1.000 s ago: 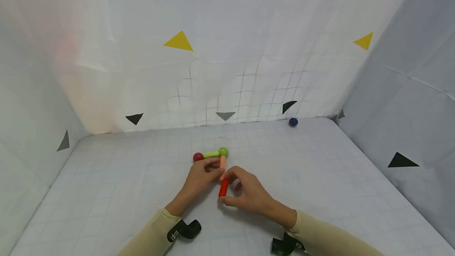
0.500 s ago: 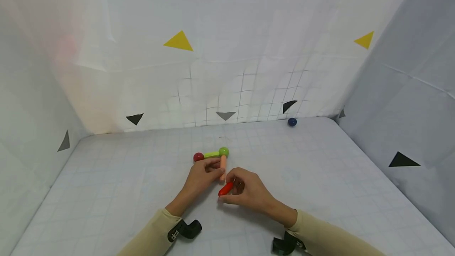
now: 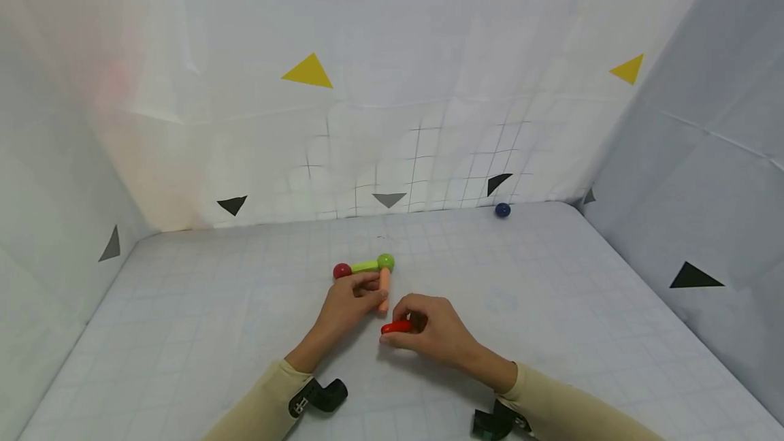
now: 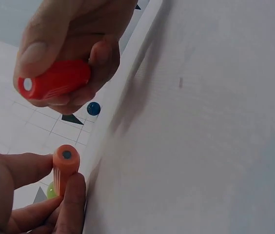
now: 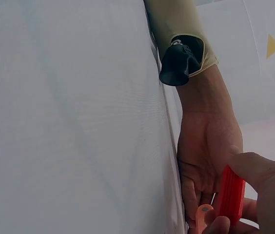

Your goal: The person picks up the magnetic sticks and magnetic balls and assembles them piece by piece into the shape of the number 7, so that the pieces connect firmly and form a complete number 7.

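Note:
My left hand (image 3: 344,306) pinches an orange magnetic rod (image 3: 384,280) lying on the table. A lime-green ball (image 3: 385,261) sits at the rod's far end, and a lime rod (image 3: 365,266) runs left from it to a dark red ball (image 3: 341,270). Just to the right, my right hand (image 3: 436,329) holds a red magnetic rod (image 3: 397,327) between thumb and fingers, turned crosswise and apart from the orange one. In the left wrist view, a round pale end shows on the red rod (image 4: 54,80), and the orange rod's (image 4: 65,165) near end has a grey disc.
A dark blue ball (image 3: 502,210) rests near the table's back edge, right of centre. White sheeting (image 3: 392,87) with yellow, black and grey triangles rises behind the white table (image 3: 202,332) and at both sides. Black wrist cameras (image 3: 327,395) sit on both sleeves.
The red rod has turned from pointing away, by the orange rod's near end, to lying crosswise. My right hand has drawn slightly back and right with it. My left hand stays put.

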A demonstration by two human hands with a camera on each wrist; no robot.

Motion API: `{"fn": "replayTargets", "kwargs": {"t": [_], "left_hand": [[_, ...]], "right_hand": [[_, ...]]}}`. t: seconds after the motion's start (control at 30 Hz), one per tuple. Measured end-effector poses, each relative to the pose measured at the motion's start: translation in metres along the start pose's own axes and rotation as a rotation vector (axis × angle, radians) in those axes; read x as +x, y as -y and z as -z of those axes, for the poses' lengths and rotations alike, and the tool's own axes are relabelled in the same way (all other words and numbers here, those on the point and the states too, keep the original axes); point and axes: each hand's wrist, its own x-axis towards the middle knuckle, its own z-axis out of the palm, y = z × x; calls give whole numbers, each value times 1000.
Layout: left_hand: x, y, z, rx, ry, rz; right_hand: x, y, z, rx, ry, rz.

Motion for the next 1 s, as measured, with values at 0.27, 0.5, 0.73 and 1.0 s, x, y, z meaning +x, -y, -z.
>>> {"fn": "replayTargets", "kwargs": {"t": [0.27, 0.5, 0.73, 1.0], "left_hand": [[-1, -2, 0, -14, -7, 9], [-1, -2, 1, -24, 4, -7], [-1, -2, 1, -20, 7, -2], [0, -4, 0, -4, 12, 32]], "right_hand": [[-2, 1, 4, -3, 25, -23], [-7, 4, 9, -23, 28, -55], [-9, 5, 11, 16, 47, -88], [-7, 5, 11, 134, 64, -234]]}}
